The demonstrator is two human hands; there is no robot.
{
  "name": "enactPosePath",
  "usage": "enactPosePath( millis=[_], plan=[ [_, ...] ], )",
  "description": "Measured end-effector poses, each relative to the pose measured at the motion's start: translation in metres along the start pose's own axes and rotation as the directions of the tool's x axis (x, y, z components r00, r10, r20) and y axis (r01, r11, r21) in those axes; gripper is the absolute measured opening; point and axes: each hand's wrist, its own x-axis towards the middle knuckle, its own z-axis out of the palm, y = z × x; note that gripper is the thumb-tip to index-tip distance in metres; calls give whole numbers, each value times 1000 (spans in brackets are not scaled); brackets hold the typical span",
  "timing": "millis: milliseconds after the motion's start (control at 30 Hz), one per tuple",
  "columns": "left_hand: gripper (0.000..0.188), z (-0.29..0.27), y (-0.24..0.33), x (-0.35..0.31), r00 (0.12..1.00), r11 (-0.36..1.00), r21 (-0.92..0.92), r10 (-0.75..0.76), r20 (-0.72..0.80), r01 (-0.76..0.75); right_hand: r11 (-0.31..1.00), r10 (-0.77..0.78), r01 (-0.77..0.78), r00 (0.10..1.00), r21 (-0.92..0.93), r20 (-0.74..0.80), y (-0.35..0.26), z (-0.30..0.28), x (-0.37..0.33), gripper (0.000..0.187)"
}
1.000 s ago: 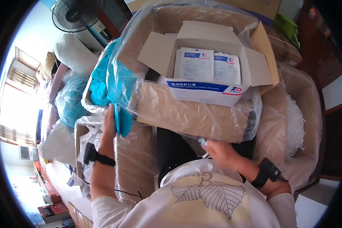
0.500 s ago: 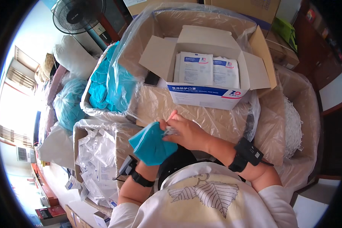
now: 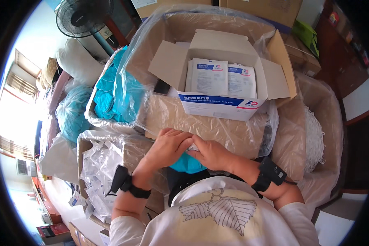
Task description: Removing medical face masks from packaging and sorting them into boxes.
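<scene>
A teal face mask [image 3: 188, 164] is held low in front of my body, mostly covered by my hands. My left hand [image 3: 168, 147] is closed at its upper edge, fingers pressed together and reaching across to meet my right hand. My right hand [image 3: 212, 153] is closed on it from the other side. A bit of white ear loop [image 3: 192, 147] shows between the two hands. Most of the left fingertips' grip is hidden.
Ahead stands an open carton [image 3: 220, 106] of white packets [image 3: 209, 77]. Teal masks [image 3: 105, 100] fill a lined box to the left, with a box of white wrappers [image 3: 97, 164] nearer. White loops [image 3: 314, 137] lie in a right-hand box. A fan [image 3: 80, 18] stands far left.
My left hand has come up from behind the mask to its top, meeting my right hand. The mask has moved down and right, and is now largely covered.
</scene>
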Motion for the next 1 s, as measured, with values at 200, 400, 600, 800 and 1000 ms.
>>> enactPosePath(
  millis=[200, 400, 600, 800, 1000],
  plan=[
    [35, 41, -22, -1, 969, 970, -49, -242, -47, 239, 985, 28, -32, 999, -168, -29, -1, 9, -13, 24],
    [31, 54, -64, 5, 980, 932, 310, -157, -121, 188, 953, 39, -62, 996, -295, -83, 5, 25, -19, 15],
    [41, -49, -265, -83, 486, 663, 61, -479, -731, 746, 969, 214, -216, 976, -117, -22, 11, -13, -123, 15],
    [64, 0, -150, -43, 369, 118, -988, -917, -149, -104, 951, 120, -310, 358, 4, -926, 4, -188, -183, 15],
    [51, 41, -155, -53, 730, -196, -978, -679, 83, -71, 762, 470, -559, 128, 328, -874, 106, -333, -232, 41]
  ],
)
